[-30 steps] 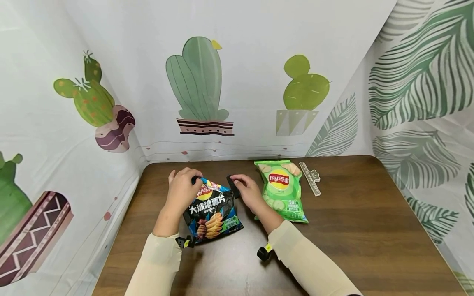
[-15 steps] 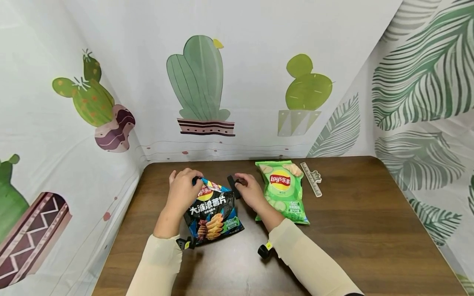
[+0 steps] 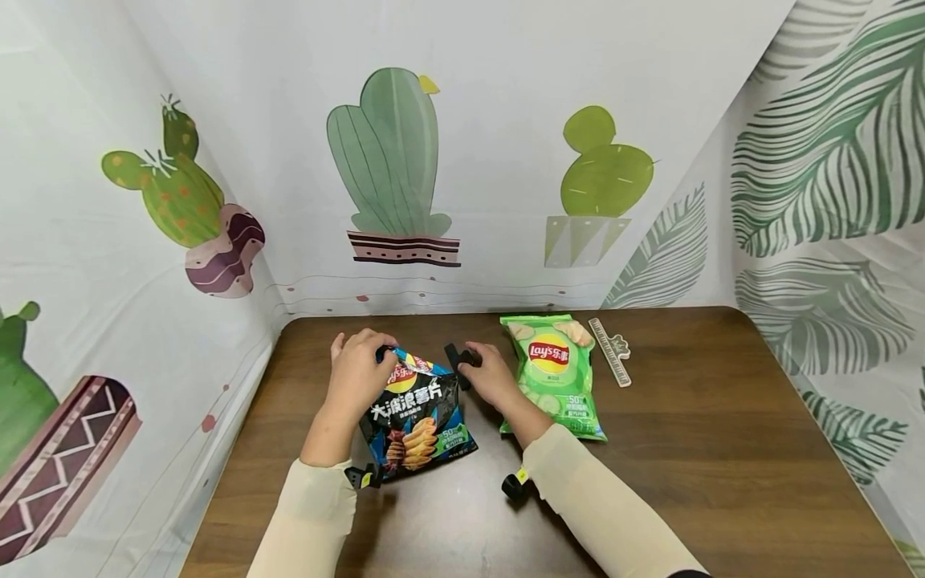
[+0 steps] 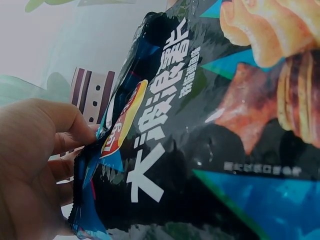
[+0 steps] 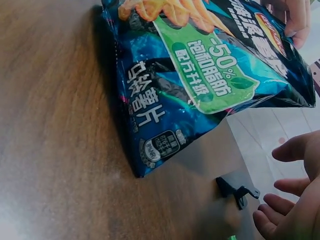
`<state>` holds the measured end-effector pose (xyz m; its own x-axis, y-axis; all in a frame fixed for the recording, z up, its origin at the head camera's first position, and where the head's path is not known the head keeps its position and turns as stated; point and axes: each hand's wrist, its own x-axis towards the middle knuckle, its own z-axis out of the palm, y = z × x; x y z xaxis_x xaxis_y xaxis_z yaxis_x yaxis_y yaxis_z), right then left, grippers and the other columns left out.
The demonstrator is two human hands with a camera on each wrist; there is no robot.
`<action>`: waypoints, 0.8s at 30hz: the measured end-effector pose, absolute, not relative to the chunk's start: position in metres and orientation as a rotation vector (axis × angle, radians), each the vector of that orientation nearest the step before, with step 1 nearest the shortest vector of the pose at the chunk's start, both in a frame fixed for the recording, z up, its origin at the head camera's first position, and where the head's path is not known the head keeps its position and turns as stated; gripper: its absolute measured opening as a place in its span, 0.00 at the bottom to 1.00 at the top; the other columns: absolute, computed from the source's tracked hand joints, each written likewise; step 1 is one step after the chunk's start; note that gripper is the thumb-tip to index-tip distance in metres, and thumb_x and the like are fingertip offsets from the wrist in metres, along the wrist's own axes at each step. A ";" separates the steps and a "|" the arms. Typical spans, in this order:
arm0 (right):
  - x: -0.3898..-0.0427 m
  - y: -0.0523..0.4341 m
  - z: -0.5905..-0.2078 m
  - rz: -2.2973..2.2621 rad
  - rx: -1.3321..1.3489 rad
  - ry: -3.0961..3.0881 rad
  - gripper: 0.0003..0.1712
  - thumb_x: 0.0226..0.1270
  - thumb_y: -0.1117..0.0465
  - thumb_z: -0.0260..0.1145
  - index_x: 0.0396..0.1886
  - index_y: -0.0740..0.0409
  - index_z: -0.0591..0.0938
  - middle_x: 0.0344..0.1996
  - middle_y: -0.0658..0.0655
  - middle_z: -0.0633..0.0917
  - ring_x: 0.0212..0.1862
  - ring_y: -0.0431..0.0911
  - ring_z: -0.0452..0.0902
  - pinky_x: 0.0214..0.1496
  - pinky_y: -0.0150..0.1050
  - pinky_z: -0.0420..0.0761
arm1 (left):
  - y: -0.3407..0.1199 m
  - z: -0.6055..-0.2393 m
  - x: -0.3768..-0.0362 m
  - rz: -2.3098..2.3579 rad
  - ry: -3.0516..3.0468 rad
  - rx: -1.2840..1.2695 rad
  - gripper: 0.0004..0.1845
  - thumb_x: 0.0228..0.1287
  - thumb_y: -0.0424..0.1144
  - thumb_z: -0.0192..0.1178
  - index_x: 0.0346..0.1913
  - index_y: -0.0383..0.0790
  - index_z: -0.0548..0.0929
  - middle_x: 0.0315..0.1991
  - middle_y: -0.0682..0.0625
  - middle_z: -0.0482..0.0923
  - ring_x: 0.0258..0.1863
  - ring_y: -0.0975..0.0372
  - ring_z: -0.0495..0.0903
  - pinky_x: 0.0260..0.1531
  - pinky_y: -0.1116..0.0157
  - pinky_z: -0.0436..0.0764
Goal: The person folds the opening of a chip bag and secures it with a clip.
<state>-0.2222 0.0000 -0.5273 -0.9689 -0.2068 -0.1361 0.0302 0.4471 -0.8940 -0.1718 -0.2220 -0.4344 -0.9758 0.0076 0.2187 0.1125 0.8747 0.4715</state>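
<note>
Your right hand (image 3: pixel 497 379) just drew back slightly from the black plastic bar clip (image 3: pixel 454 361), fingers spread, so the clip sits free beside the bag. Your left hand (image 3: pixel 357 368) alone pinches the black-and-blue foil chip bag (image 3: pixel 412 413) by its top edge, left on the brown wooden table (image 3: pixel 686 457).

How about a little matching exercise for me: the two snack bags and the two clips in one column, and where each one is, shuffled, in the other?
Things:
1. Black bag
2. Green bag
3. Black clip
4. White clip

Places, as the head view shows them:
A. Farthest right of the four
B. Between the two bags, close to the right hand
C. Between the two clips
D. Pinched near its top edge by the left hand

Right pairs: 1-D, 2-C, 3-B, 4-A.
</note>
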 end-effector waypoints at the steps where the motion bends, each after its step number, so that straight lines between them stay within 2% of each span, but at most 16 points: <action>1: -0.223 -0.001 -0.528 -1.536 -0.148 2.474 0.31 0.72 0.59 0.63 0.72 0.60 0.72 0.69 0.66 0.71 0.69 0.62 0.71 0.69 0.58 0.73 | -0.222 -0.434 -0.172 -0.733 -2.834 -0.092 0.12 0.69 0.37 0.56 0.46 0.41 0.88 0.47 0.47 0.85 0.50 0.51 0.82 0.74 0.34 0.47; 7: -0.227 -0.002 -0.533 -1.505 -0.127 2.488 0.32 0.71 0.59 0.64 0.72 0.63 0.71 0.68 0.68 0.72 0.68 0.62 0.71 0.70 0.57 0.72 | -0.222 -0.434 -0.172 -0.726 -2.836 -0.097 0.12 0.69 0.38 0.56 0.46 0.42 0.88 0.47 0.47 0.85 0.49 0.52 0.82 0.73 0.34 0.47; 14: -0.230 -0.004 -0.534 -1.478 -0.079 2.427 0.33 0.72 0.57 0.63 0.74 0.63 0.69 0.70 0.69 0.69 0.70 0.64 0.69 0.71 0.57 0.71 | -0.223 -0.436 -0.173 -0.722 -2.831 -0.091 0.12 0.68 0.38 0.56 0.45 0.43 0.88 0.46 0.48 0.85 0.49 0.52 0.82 0.73 0.33 0.48; 24: -0.238 -0.008 -0.536 -1.484 -0.015 2.420 0.28 0.71 0.60 0.63 0.68 0.65 0.74 0.62 0.68 0.73 0.63 0.60 0.75 0.65 0.52 0.77 | -0.223 -0.434 -0.172 -0.723 -2.834 -0.093 0.12 0.69 0.38 0.55 0.46 0.42 0.88 0.47 0.47 0.85 0.50 0.51 0.82 0.73 0.33 0.47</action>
<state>-0.2378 -0.0081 -0.5359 -0.9544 -0.1645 -0.2489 0.1473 0.4657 -0.8726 -0.1715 -0.2233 -0.4341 -0.9750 0.0077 0.2223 0.1133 0.8772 0.4665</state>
